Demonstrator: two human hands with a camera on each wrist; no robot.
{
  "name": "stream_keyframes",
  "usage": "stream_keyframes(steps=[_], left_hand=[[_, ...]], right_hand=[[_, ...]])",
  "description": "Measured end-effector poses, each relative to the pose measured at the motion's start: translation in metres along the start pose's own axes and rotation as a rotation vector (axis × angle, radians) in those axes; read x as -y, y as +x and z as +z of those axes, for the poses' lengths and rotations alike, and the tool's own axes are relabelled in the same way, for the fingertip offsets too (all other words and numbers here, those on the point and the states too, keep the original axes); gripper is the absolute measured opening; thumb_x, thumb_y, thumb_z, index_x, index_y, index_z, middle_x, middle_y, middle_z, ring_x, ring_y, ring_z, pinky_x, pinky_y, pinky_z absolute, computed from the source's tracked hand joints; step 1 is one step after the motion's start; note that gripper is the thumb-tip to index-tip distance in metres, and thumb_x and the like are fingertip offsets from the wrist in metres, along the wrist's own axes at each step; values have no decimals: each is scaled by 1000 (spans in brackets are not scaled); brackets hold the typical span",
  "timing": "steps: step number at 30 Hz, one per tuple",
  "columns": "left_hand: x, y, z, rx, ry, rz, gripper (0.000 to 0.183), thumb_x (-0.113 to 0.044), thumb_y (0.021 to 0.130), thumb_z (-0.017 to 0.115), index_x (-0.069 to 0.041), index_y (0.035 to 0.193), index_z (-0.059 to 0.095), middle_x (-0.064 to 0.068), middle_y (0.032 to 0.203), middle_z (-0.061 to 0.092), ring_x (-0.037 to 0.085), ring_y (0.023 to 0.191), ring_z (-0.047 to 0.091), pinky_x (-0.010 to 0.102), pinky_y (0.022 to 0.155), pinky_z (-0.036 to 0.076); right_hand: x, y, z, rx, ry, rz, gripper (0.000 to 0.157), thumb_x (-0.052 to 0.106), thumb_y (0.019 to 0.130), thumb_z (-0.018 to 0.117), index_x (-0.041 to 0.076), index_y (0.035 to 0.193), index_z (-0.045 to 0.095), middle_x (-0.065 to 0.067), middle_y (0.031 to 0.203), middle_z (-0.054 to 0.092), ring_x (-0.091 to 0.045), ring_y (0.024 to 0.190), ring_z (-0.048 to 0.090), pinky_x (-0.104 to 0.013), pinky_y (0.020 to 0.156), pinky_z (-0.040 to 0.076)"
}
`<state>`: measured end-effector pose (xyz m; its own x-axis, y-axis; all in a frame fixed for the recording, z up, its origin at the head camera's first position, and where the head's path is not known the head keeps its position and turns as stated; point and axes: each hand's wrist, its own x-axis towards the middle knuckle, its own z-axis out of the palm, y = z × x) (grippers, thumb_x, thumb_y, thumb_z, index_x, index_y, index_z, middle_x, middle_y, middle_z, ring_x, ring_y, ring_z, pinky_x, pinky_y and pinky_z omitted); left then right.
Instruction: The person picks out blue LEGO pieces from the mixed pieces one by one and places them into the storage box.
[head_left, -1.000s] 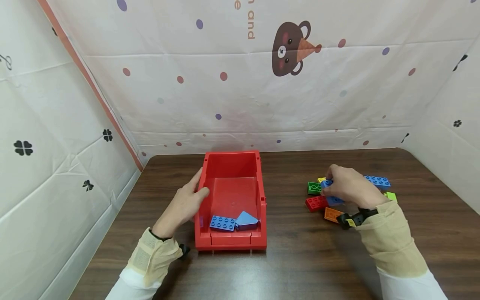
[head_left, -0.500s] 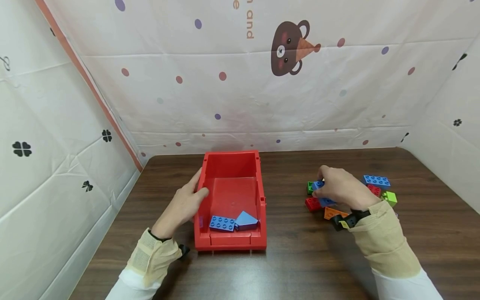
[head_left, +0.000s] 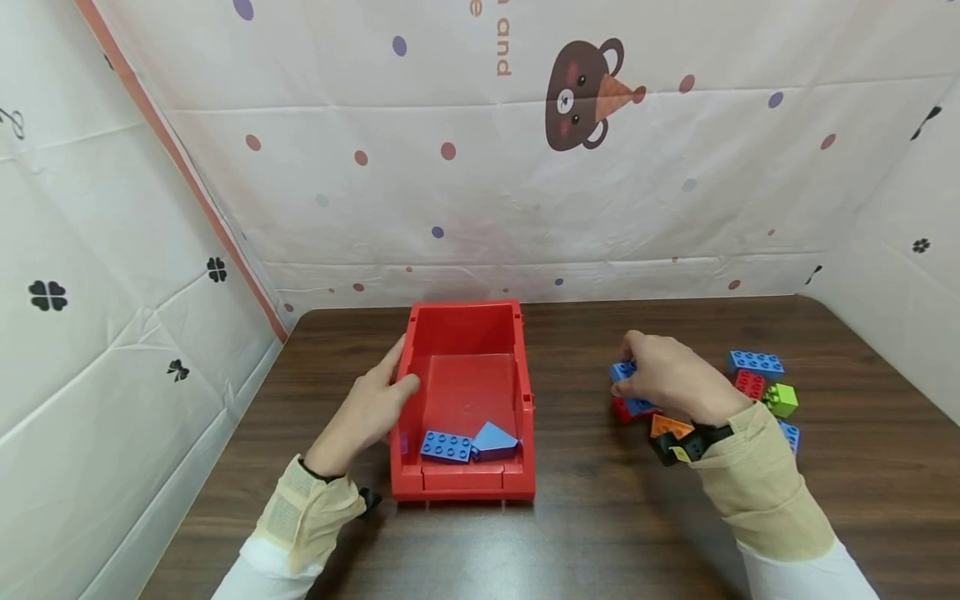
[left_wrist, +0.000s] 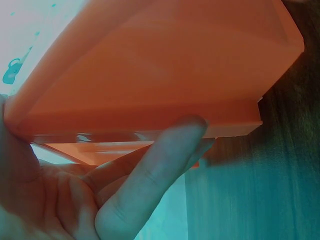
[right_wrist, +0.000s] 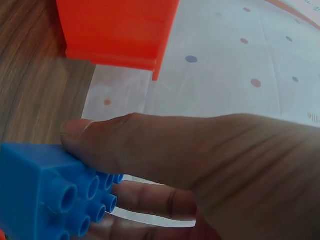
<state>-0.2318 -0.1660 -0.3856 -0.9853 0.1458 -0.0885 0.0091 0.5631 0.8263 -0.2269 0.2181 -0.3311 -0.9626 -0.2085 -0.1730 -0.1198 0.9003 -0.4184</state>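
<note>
My left hand [head_left: 363, 417] grips the left wall of a red plastic bin [head_left: 465, 481], its thumb at the rim. In the left wrist view, the fingers [left_wrist: 160, 170] lie along the underside of the bin's wall. Inside the bin, near its front, are a blue studded brick [head_left: 446, 447] and a blue sloped brick [head_left: 492, 442]. To the right, my right hand [head_left: 678, 379] pinches a blue toy brick [right_wrist: 22, 182] between thumb and fingers; its studs show in the right wrist view. A red brick [head_left: 624, 409] shows just below that hand, partly covered.
Right of the right hand lie a blue brick [head_left: 756, 363], a small red brick [head_left: 750, 384], a lime green brick [head_left: 782, 400] and another blue brick [head_left: 789, 435]. An orange brick [head_left: 670, 427] sits by the wrist. Patterned white sheeting [head_left: 337, 208] borders the dark wooden table [head_left: 585, 517].
My right hand has moved left with the blue brick, uncovering the small red and lime green bricks behind it. The green brick is now hidden. My left hand and the bin stay put.
</note>
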Motion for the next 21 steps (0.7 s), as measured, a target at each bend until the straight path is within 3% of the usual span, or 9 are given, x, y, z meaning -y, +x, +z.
stream_keyframes(steps=[21], left_hand=[[0,0,0,2,-4,-4,78,-24,102,53,-25,172,20,23,126,65,30,87,71,43,66,64]], right_hand=[[19,-4,-1,-45,-44,-64,49,18,88,87,-7,121,59,-15,101,67,-26,83,63,-45,76,61]])
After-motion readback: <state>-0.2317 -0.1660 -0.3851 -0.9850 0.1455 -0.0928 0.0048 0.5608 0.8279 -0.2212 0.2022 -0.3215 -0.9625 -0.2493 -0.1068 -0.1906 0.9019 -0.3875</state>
